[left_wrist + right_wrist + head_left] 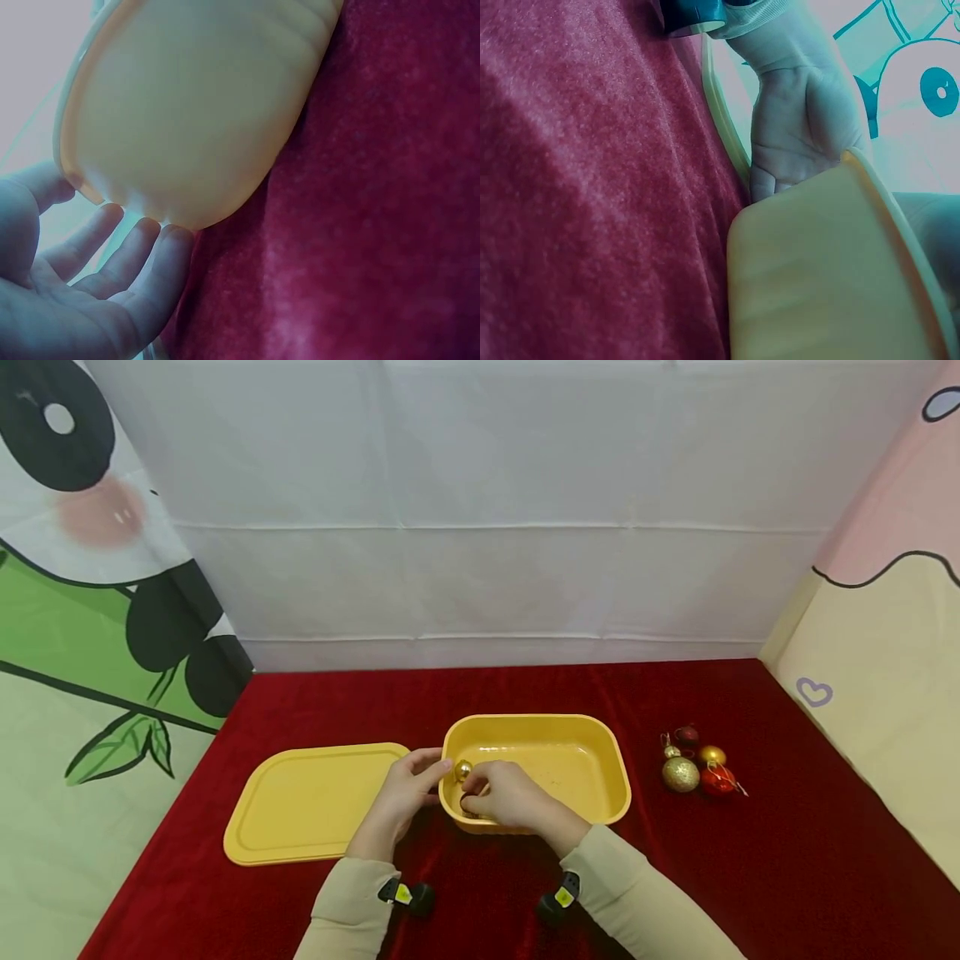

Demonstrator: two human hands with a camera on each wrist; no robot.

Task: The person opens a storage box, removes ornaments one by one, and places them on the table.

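Note:
A yellow plastic box (570, 777) stands open on the red cloth. My left hand (405, 789) grips its left end, thumb at the rim and fingertips against the outer wall (187, 127), as the left wrist view shows. Inside the box, my right hand (510, 793) is low in the near left corner, thumb and fingers curled round a small dark ornament (468, 814) that is mostly hidden. Close beside those fingers lies a small gold bauble (463, 770). The box wall (817, 277) blocks the right fingers from the right wrist view.
Left of the box lies a flat yellow lid (300, 806), partly behind my left hand. On the right of the cloth is a cluster of ornaments: a glittery gold bauble (680, 774), a red one (717, 780), a smaller gold one (712, 755) and a dark red one (686, 735).

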